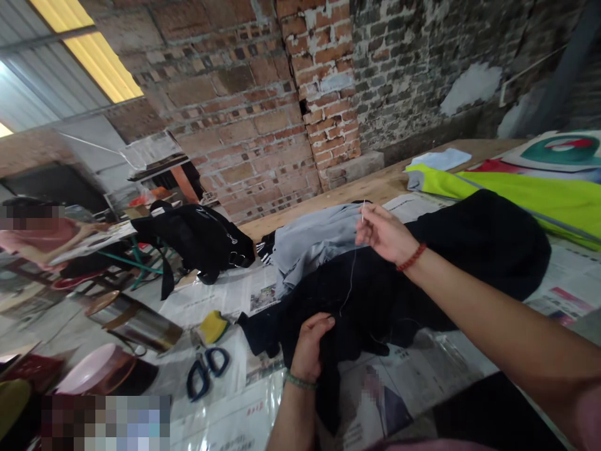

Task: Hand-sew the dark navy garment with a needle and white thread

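My left hand [310,344] is closed on the near part of a black cloth garment [347,288], thumb on top. Raised above the cloth, my right hand [382,232] pinches a thin sewing needle [364,210] pointing upward. A pale thread [352,275] hangs slack from the right fingers down to the cloth beside my left thumb. Behind the black garment lies a crumpled grey garment [310,232]. A red bead bracelet circles my right wrist and a green one my left.
Dark-handled scissors [206,369], a yellow sponge [213,326] and a metal canister [134,319] stand at left. A black bag [197,238] lies behind. At right are a neon-yellow garment [507,194] and an iron [561,150]. Newspaper [220,413] covers the table. Another person sits far left.
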`<state>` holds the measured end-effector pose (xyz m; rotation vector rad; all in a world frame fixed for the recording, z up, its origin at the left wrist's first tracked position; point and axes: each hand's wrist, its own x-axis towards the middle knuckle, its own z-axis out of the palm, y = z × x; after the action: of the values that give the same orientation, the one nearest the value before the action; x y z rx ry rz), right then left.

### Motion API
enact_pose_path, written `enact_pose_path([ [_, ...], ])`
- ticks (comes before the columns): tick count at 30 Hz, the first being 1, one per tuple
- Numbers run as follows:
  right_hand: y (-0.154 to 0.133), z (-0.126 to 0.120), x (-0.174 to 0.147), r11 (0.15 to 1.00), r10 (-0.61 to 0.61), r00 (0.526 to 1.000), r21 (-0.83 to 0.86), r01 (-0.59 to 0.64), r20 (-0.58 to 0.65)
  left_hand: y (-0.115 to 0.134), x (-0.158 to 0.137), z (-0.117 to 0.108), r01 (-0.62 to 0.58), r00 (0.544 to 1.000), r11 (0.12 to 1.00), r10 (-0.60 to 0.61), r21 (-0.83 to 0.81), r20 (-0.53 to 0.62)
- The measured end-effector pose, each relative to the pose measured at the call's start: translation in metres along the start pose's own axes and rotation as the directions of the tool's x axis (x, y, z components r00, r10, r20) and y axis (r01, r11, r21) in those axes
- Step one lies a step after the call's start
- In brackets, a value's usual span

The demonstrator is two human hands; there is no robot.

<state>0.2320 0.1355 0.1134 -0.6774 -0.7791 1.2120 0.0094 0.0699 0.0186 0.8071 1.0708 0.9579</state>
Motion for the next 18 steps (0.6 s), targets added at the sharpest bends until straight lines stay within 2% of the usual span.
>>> enact_pose_path([
  [2,0.01,0.001,-0.033,0.991,0.065,0.994,-0.119,-0.054,0.086,0.001,0.0,-0.001,-0.063,0.998,0.997,0.063,0.055,-0.009],
  [4,0.025,0.0,-0.069,0.955,0.158,0.981,-0.271,-0.123,0.112,0.002,0.0,-0.002,-0.108,0.994,0.99,0.111,0.095,-0.025],
  [7,0.049,-0.001,-0.114,0.834,0.381,0.917,-0.472,-0.285,0.119,0.003,-0.001,-0.001,-0.167,0.984,0.975,0.173,0.149,-0.031],
  [9,0.061,-0.001,-0.133,0.757,0.475,0.873,-0.559,-0.339,0.113,0.004,-0.002,0.0,-0.212,0.975,0.959,0.221,0.19,-0.027],
  [12,0.07,0.001,-0.143,0.685,0.525,0.845,-0.638,-0.352,0.097,0.004,-0.005,0.003,-0.277,0.957,0.927,0.289,0.252,-0.008],
  [18,0.078,0.005,-0.137,0.664,0.477,0.874,-0.69,-0.288,0.095,0.004,-0.008,0.005,-0.359,0.927,0.849,0.373,0.387,0.043],
])
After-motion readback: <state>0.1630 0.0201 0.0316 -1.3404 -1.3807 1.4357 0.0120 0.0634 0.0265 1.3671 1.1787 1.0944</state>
